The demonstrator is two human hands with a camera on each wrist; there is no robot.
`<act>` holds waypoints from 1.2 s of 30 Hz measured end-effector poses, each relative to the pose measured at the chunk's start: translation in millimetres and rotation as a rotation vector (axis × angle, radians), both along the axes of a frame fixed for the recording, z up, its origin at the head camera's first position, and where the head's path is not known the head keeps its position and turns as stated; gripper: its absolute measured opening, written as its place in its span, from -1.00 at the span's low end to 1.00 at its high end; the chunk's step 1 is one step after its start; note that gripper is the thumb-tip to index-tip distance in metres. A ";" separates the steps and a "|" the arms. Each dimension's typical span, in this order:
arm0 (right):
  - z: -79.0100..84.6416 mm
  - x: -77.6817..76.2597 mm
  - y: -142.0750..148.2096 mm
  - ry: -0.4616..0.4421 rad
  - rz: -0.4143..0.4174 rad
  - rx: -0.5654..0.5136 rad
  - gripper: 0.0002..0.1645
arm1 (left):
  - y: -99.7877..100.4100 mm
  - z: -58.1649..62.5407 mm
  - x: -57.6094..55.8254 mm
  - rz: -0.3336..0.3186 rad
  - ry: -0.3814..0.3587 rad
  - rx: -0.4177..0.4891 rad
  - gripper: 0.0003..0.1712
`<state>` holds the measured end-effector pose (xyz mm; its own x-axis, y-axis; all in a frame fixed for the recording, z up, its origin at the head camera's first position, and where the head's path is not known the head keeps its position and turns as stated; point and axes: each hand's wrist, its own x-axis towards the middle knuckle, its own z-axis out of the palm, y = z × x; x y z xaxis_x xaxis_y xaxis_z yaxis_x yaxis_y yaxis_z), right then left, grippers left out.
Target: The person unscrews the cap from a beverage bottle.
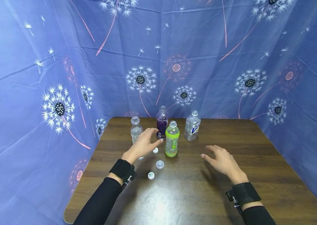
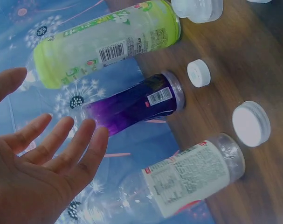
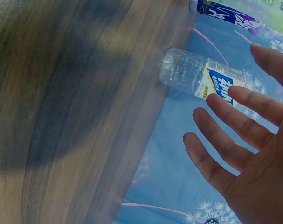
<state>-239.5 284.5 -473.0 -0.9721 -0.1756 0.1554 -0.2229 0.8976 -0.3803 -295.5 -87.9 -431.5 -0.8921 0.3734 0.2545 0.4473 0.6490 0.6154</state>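
Observation:
My left hand (image 1: 142, 144) hovers with its fingers spread, holding nothing. It partly hides a clear bottle with a white label (image 2: 188, 177). Close to its thumb stands a bottle with a lime-green label (image 1: 172, 140). Behind that is a bottle with a purple label (image 1: 162, 126). My right hand (image 1: 222, 161) is held above the table, fingers apart and nothing in them. Beyond it, to the left, a clear bottle with a blue and white label (image 1: 192, 126) stands upright. All these bottles have uncapped mouths.
A brown wooden table (image 1: 259, 150) bears everything. Several caps lie on it near the left hand, among them a small white cap (image 1: 151, 175), a larger translucent cap (image 1: 159, 165) and another white cap (image 1: 155, 150). Blue dandelion-print cloth (image 1: 203, 78) hangs around the table.

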 end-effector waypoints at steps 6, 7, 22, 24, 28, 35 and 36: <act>-4.6 2.9 0.6 0.007 0.006 -0.010 -0.26 | 14.9 2.1 -5.7 -0.025 -0.026 0.026 -0.27; -5.5 3.4 0.6 0.009 0.007 -0.014 -0.27 | 17.2 2.1 -6.7 -0.028 -0.030 0.028 -0.27; -9.2 6.9 -0.2 -0.005 -0.002 -0.040 -0.29 | 48.8 6.3 -23.7 -0.022 -0.044 -0.006 -0.16; -10.7 7.4 -1.3 -0.014 0.002 -0.047 -0.28 | 51.3 6.4 -24.6 -0.021 -0.055 -0.004 -0.16; -13.7 7.6 -2.5 -0.021 0.001 -0.059 -0.26 | 57.2 5.9 -28.3 -0.017 -0.056 0.004 -0.21; -15.4 7.5 -3.0 0.005 0.012 -0.058 -0.29 | 66.9 2.8 -34.5 -0.045 -0.062 0.025 -0.26; -15.3 7.8 -2.9 0.005 0.014 -0.060 -0.29 | 68.0 2.3 -35.1 -0.052 -0.061 0.030 -0.26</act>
